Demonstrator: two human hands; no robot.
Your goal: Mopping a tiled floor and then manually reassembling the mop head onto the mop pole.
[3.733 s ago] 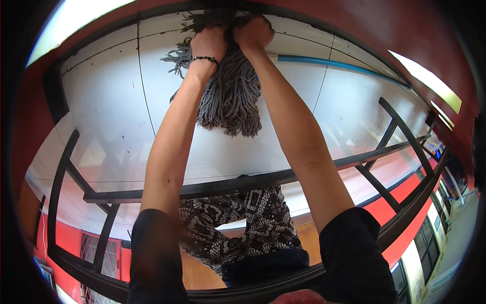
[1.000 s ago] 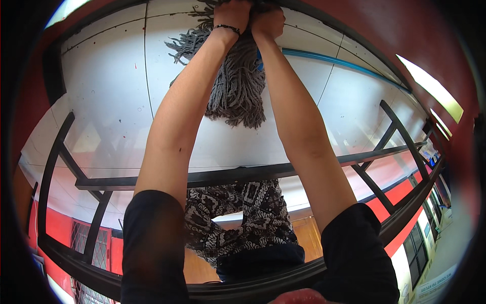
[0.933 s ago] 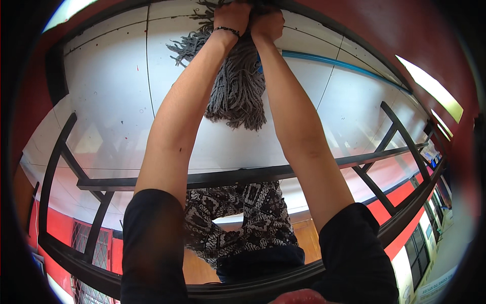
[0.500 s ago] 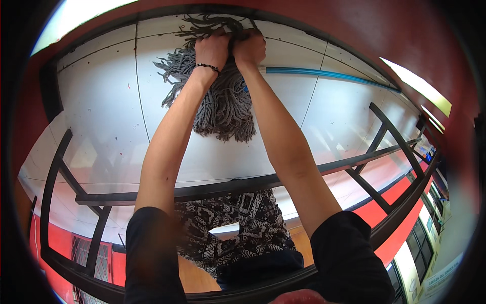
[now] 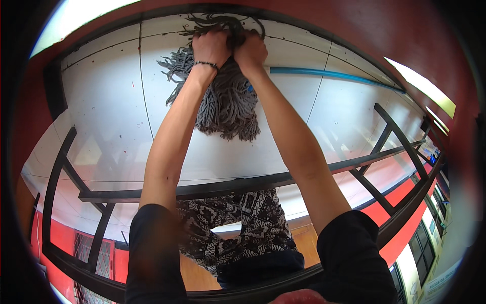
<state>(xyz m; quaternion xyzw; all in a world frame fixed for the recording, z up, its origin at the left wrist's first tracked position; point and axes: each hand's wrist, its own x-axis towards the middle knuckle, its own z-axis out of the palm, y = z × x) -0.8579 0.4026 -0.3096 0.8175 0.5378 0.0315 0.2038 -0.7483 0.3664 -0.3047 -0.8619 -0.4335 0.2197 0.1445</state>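
Observation:
A grey string mop head (image 5: 228,104) lies on a white tiled surface (image 5: 101,121) far in front of me. My left hand (image 5: 211,46), with a dark bead bracelet at the wrist, is closed on the upper strands. Right beside it, my right hand (image 5: 250,50) grips the same bunch of strands, near where the blue mop handle (image 5: 329,75) meets the head. Both arms are stretched out over a black metal railing (image 5: 212,188). The loose ends of the strands fan out below and to the left of my hands.
The blue handle runs off to the right across the white surface. The black railing has diagonal braces on the left (image 5: 61,162) and right (image 5: 395,147). A red wall (image 5: 405,30) rims the scene. My patterned trousers (image 5: 243,233) show below the rail.
Both hands with the mop strands sit lower in the picture than a second ago, and the strands look more twisted and spread to the left. The grip on the mop has not changed.

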